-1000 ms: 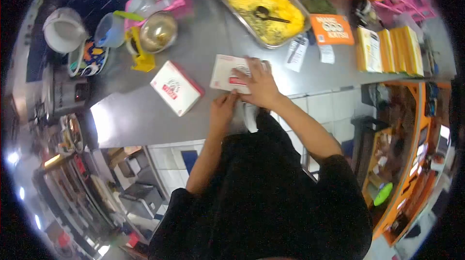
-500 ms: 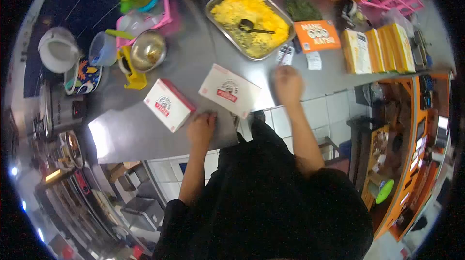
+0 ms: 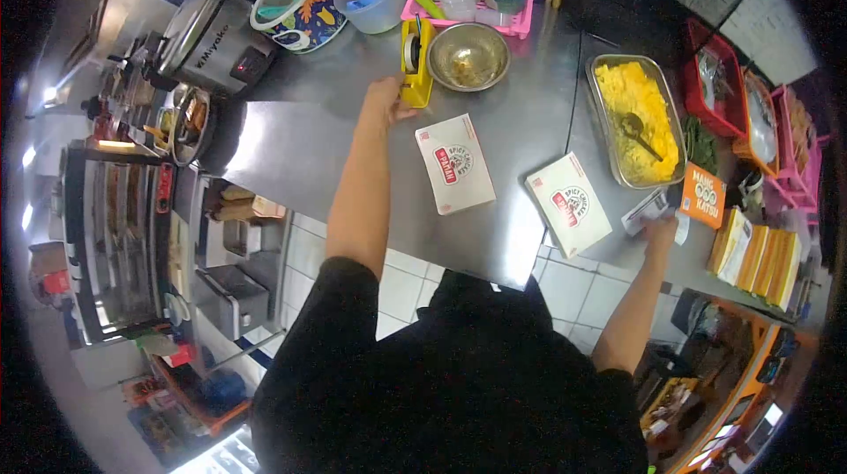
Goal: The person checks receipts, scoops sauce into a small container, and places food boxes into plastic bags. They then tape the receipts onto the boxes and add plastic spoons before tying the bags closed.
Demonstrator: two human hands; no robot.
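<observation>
My left hand point(image 3: 388, 101) reaches to the yellow tape dispenser point(image 3: 418, 68), its fingers closed at the near end of the base. Over at the right, my right hand point(image 3: 660, 230) has its fingers closed at the lower edge of a printed paper slip point(image 3: 646, 211); the fingertips are partly hidden. Between the two hands lie two white boxes with red and black print: a left box point(image 3: 456, 165) and a right box point(image 3: 569, 204), both shut. Just right of the dispenser sits a steel bowl point(image 3: 469, 57) with some yellowish residue inside.
A steel tray point(image 3: 593, 112) of yellow shredded food holds a black spoon point(image 3: 637, 131). Beside it are an orange card point(image 3: 703, 195), upright packets point(image 3: 750, 258) and a red basket point(image 3: 719, 77). A pink basket point(image 3: 520, 26), a clear tub point(image 3: 371, 6) and a cooker point(image 3: 221, 50) stand along the back left.
The view has turned left. My left hand has gone from beside the left box to the tape dispenser. My right hand has come to the paper slip near the tray.
</observation>
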